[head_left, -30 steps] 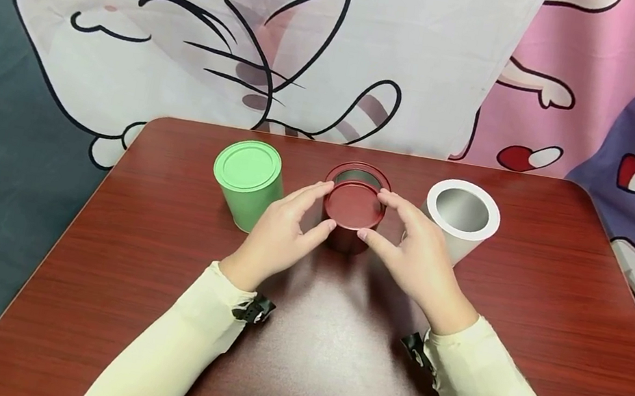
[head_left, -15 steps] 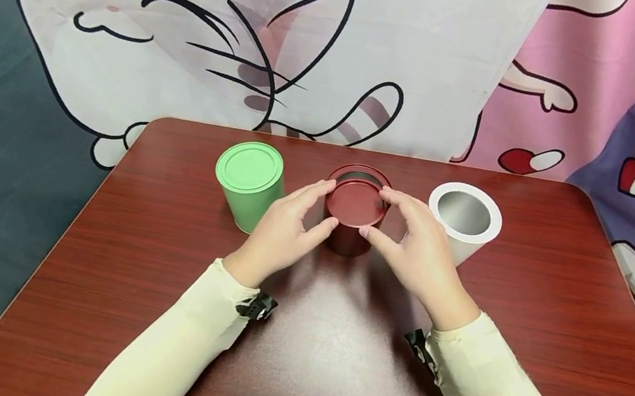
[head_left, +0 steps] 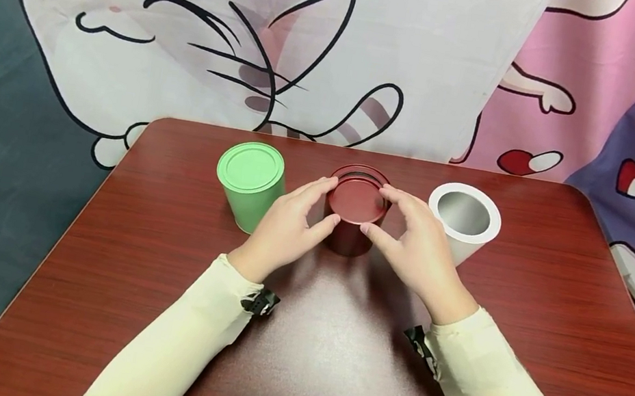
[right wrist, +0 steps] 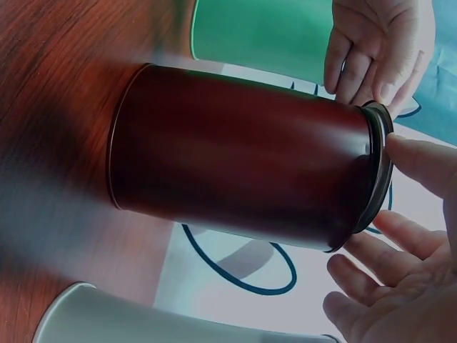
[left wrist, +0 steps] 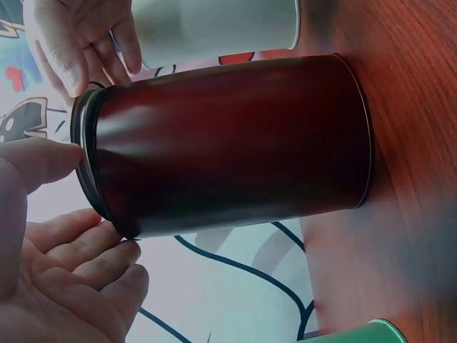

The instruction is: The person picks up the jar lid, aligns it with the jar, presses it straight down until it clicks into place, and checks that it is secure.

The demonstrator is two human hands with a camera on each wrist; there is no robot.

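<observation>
A dark red can (head_left: pixel 349 241) stands upright near the table's far side, its round red lid (head_left: pixel 357 201) lying over the mouth. The lid sits shifted toward the near side, so a dark crescent of the opening shows behind it. At the lid's left edge my left hand (head_left: pixel 287 229) pinches it between thumb and fingers. My right hand (head_left: pixel 422 253) grips the opposite edge the same way. In the left wrist view, the lid's rim (left wrist: pixel 80 153) is slightly tilted against the can's top, and the thumb presses on it.
On the left stands a green can (head_left: pixel 252 177) with its lid on. To the right, partly behind the right hand, is an open white can (head_left: pixel 494 224) with a grey interior. The wooden table (head_left: pixel 126 265) ends at a cartoon-printed cloth (head_left: pixel 440 51).
Both hands have slid the red lid slightly away from the person, and the dark gap behind it has narrowed. The cans stay in place.
</observation>
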